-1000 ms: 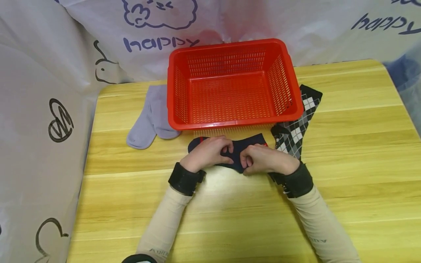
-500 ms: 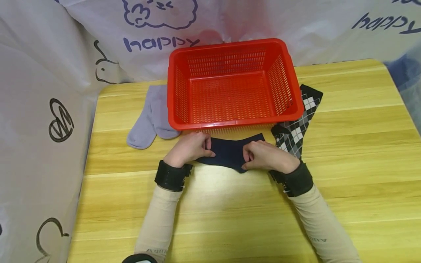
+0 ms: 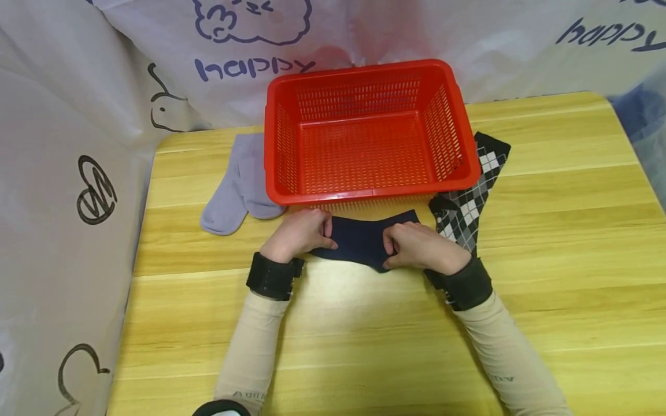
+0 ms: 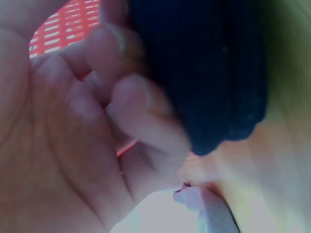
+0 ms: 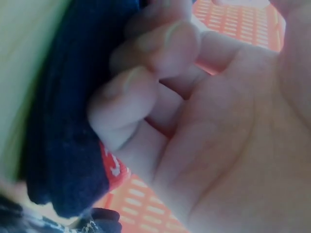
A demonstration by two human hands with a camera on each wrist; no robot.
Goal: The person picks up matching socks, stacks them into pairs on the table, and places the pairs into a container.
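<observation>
Downward head view, wrist close-ups, shared basket [image 3: 372, 195]

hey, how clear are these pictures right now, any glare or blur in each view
Head view: mostly sharp, with a pale glare patch on the table below the dark sock; left wrist view: soft, left fingers blurred, a patch near the bottom blown out white; right wrist view: hazy, the basket behind washed-out orange.

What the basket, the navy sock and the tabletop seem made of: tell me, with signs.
Basket: probably glossy plastic; light glints on its slotted, moulded-looking body.
Navy sock: likely matt knit fabric; it curves softly in the wrist views.
Tabletop: wood or wood-look laminate, slightly shiny; grain streaks and a pale reflection show.
</observation>
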